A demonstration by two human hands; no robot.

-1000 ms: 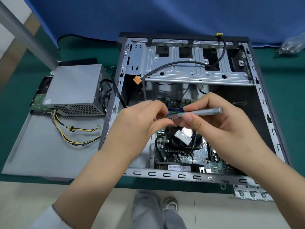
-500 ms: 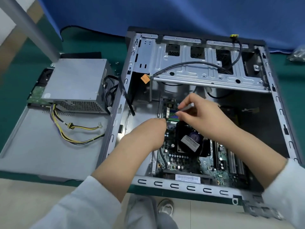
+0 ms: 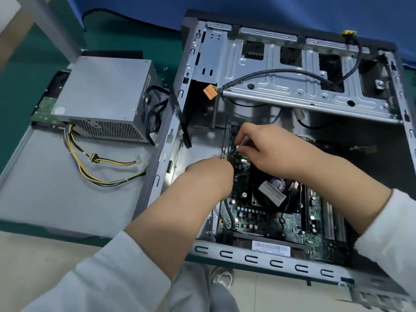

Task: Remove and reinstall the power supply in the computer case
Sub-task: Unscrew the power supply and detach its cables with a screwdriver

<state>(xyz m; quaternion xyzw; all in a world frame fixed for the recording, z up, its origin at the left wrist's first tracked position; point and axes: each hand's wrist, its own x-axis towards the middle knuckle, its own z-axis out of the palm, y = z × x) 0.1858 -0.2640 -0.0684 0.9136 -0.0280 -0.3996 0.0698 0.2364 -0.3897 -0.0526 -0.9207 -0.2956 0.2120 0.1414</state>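
Nearest the camera, two pale grey sleeves reach forward over the front rail of the open grey metal computer case [image 3: 265, 258], which lies on its side on the green table top [image 3: 27, 86]. Inside, the green motherboard [image 3: 270, 224] fills the lower part of the case, with a black cooling fan [image 3: 273, 190] carrying a white label near its middle.

The left hand [image 3: 210, 174] sits at the left edge of the motherboard, fingers curled downward and tucked out of sight — whether they hold anything cannot be told. Just beyond it, the right hand [image 3: 265, 148] pinches a slim grey metal tool [image 3: 244, 140] between thumb and fingers, its tip pointing down at the board's upper left corner; the two hands are near each other but apart.

Left of the case, a flat grey metal side panel [image 3: 49, 183] lies on the table. The boxy grey metal power supply [image 3: 105, 97] rests on the far end of that panel, outside the case, its perforated side facing the camera. Its yellow and black wires [image 3: 99, 170] trail loose across the panel.

Farther back in the case, a silver drive cage [image 3: 281, 70] spans the width — a black cable [image 3: 281, 72] with an orange connector [image 3: 210, 91] crosses it. A blue cloth [image 3: 292, 10] hangs behind.
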